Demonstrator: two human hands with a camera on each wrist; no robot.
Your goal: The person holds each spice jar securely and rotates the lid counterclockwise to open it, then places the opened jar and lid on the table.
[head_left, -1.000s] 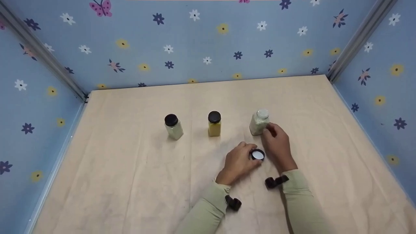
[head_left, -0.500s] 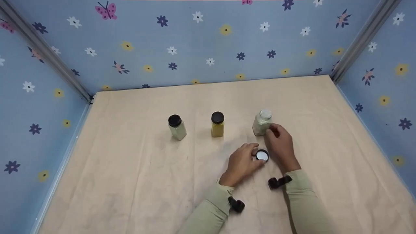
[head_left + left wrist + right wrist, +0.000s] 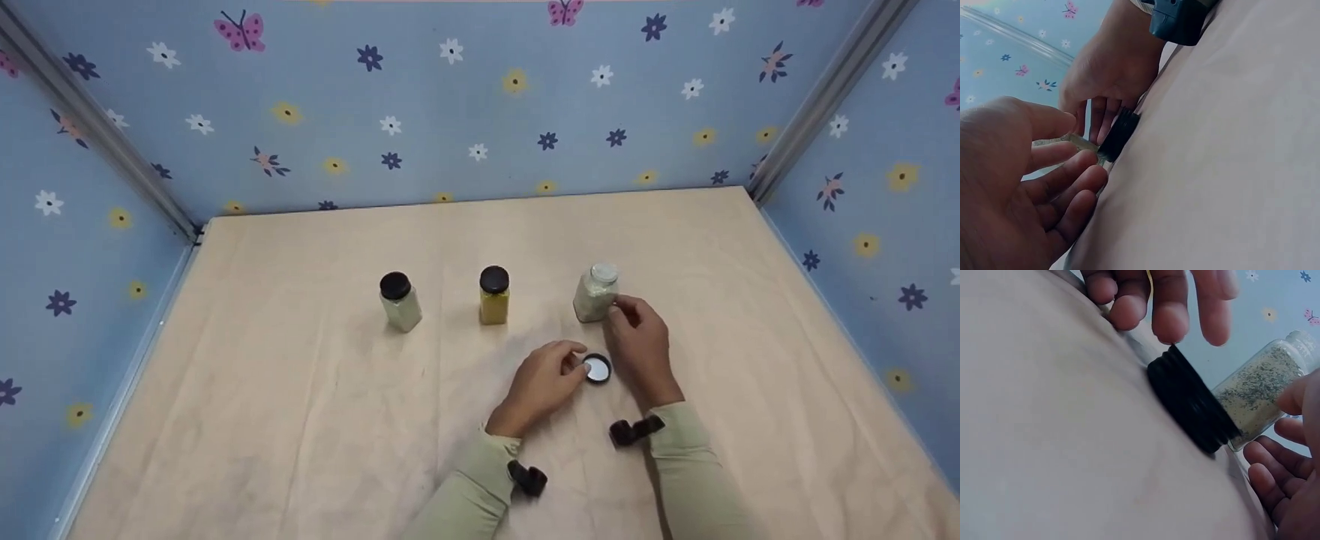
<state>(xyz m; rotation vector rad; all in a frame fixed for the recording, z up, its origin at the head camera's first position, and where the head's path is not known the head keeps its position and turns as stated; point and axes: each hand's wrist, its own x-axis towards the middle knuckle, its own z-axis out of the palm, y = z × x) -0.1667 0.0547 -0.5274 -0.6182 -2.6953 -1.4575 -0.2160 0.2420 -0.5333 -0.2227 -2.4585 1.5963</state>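
An uncapped glass spice jar stands upright at the right of the row; the right wrist view shows dried green flakes in the jar. My right hand holds it at its lower right side, thumb and fingertips against the glass. A black screw cap lies on the cloth in front of the jar, its white liner facing up. Just left of the cap is my left hand, fingers loosely bent and holding nothing. In the left wrist view, the black cap sits beyond its fingertips.
Two capped spice jars stand further left: a yellow-filled jar in the middle and a pale green-filled jar at the left. Beige cloth covers the table. Blue flower-patterned panels rise at the back and sides.
My left hand has let go of the black cap and drawn back slightly to the left. The cap now rests on the cloth. My right hand stays at the jar.
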